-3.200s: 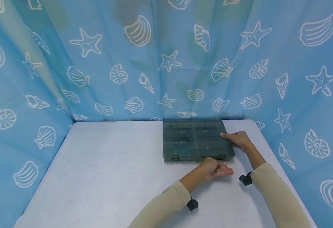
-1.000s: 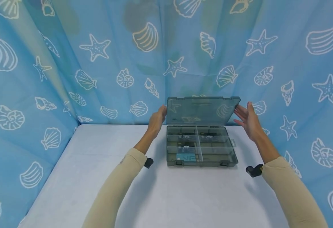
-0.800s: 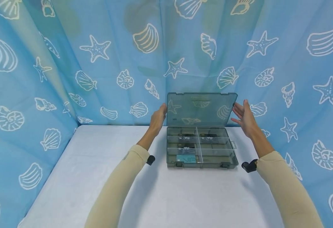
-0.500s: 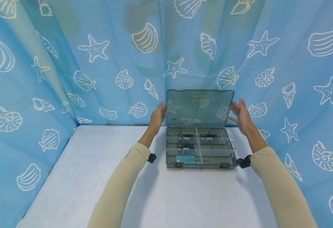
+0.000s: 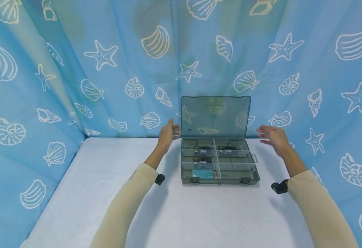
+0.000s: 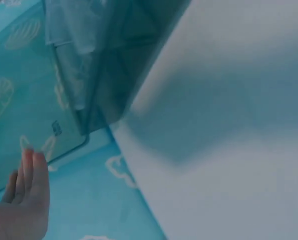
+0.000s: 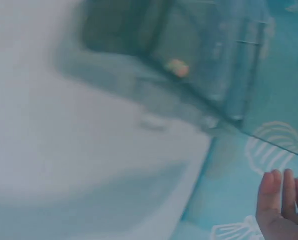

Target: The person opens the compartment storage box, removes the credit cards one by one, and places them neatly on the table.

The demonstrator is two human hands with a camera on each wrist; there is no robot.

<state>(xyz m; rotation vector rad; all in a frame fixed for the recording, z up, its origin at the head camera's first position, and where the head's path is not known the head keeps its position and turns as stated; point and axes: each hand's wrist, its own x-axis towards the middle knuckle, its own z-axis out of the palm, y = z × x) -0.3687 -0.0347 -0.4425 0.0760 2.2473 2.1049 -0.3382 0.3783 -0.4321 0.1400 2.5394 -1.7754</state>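
Observation:
A smoky-clear plastic compartment box [image 5: 236, 167] stands at the back of the table with its lid [image 5: 215, 117] raised upright against the curtain. Inside, black cards marked "Vip" [image 5: 203, 151] lie in the upper compartments, and a teal card [image 5: 202, 173] lies at the front left. My left hand [image 5: 167, 136] is beside the lid's left edge, fingers extended; whether it touches the lid is unclear. On the other side, my right hand [image 5: 275, 139] is held apart from the lid, fingers loosely extended and holding nothing. The left wrist view shows the left hand [image 6: 26, 200] near the lid's corner.
A white table [image 5: 113, 179] extends in front and to the left of the box. Blue curtains [image 5: 122, 62] with white shell prints enclose the back and sides. A small latch tab [image 5: 254, 158] sticks out from the box's right side.
The box was closed at first; its lid has swung up and back to upright. Over the last half second, my right hand has moved right, away from the lid, and my left hand shifted slightly lower.

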